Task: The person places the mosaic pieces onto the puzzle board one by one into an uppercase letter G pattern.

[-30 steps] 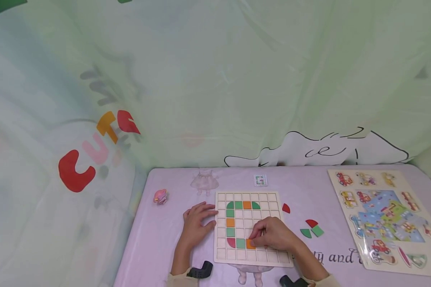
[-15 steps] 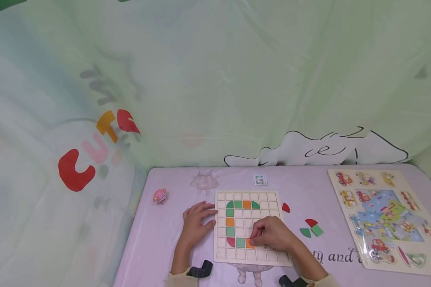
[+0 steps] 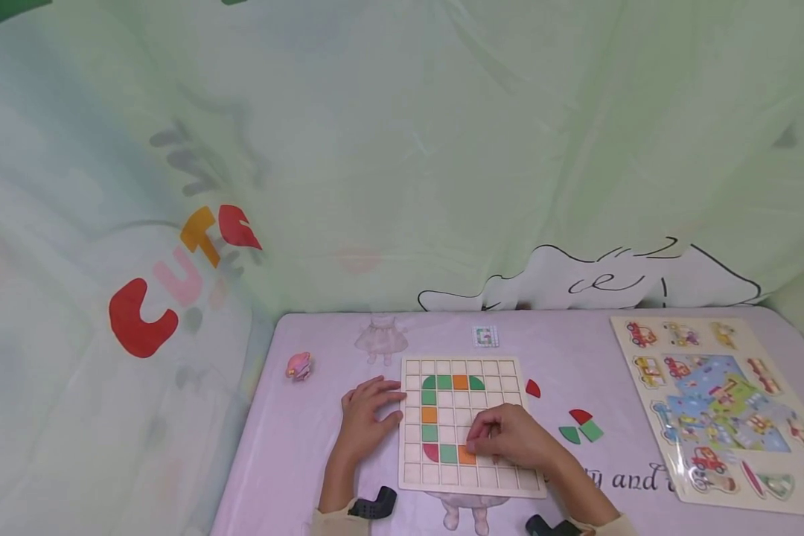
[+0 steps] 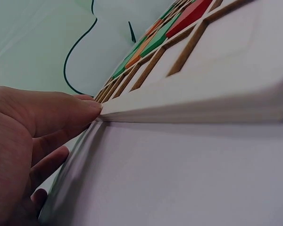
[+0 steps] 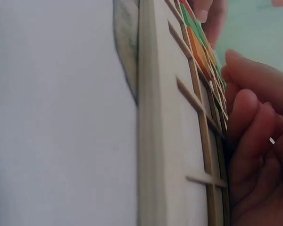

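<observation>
Low centre of the frame, a gridded board (image 3: pixel 449 474)

Nearest, an orange tile (image 3: pixel 465 458) sits in its lower row; the right hand (image 3: pixel 509 439) has bent fingertips at the tile's corner, pinching or not, I cannot tell. Leftward, the left hand (image 3: pixel 368 418), loosely spread, touches the board's edge. Farther right lies a green square (image 3: pixel 592 430); above the board, a patterned card (image 3: pixel 485 336).

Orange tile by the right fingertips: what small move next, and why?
I'd probably lift the right hand and reach for the loose green square: the orange tile looks seated in its cell, that square lies off the board, and the left hand touches the board's left edge.
</observation>
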{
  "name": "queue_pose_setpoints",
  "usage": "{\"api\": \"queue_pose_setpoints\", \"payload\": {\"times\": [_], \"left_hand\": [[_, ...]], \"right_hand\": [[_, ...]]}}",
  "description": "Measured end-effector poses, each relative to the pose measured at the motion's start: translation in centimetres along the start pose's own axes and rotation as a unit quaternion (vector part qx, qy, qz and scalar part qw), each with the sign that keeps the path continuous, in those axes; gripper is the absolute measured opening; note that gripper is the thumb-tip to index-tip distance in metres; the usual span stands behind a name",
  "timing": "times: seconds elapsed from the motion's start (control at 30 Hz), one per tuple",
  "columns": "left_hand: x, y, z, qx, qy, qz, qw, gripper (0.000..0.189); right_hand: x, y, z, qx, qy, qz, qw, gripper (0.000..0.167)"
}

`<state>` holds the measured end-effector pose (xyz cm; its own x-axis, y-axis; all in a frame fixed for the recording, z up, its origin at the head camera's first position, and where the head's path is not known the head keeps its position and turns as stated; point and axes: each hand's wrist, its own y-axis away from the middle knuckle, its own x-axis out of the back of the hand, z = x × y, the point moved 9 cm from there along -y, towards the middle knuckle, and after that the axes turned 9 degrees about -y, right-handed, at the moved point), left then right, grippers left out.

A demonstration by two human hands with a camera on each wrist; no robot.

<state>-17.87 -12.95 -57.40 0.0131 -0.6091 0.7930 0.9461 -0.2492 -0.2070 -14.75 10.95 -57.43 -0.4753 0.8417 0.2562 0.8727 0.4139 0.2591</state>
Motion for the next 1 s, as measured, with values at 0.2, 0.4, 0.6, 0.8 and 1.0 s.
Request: {"api": "queue_pose_setpoints", "payload": {"times": [0.2, 0.4, 0.6, 0.8, 1.0], "left_hand": [[-0.2, 0.0, -0.2, -0.004, -0.004, 0.000, 1.0000, 0.028], [0.0, -0.1, 0.1, -0.005, 0.000, 0.000, 1.0000, 0.028], [0.1, -0.1, 0.1, -0.007, -0.003, 0.004, 1.0000, 0.027], [0.1, -0.1, 0.0, -0.008, 0.000, 0.005, 1.0000, 0.027], [0.1, -0.1, 0.0, -0.005, 0.006, 0.004, 1.0000, 0.027]], "right_hand": [[1.8, 0.9, 0.6, -0.023, -0.017, 0.020, 0.9994, 0.015], [5.2, 2.0, 0.5, -0.007, 0.037, 0.063, 0.9973, 0.013], [9.2, 3.6, 0.7, -0.011, 0.093, 0.118, 0.9885, 0.011], [11.8, 5.3, 1.8, -0.045, 0.158, 0.150, 0.9749, 0.012], [13.5, 6.6, 2.8, -0.049, 0.203, 0.164, 0.9642, 0.015]]}}
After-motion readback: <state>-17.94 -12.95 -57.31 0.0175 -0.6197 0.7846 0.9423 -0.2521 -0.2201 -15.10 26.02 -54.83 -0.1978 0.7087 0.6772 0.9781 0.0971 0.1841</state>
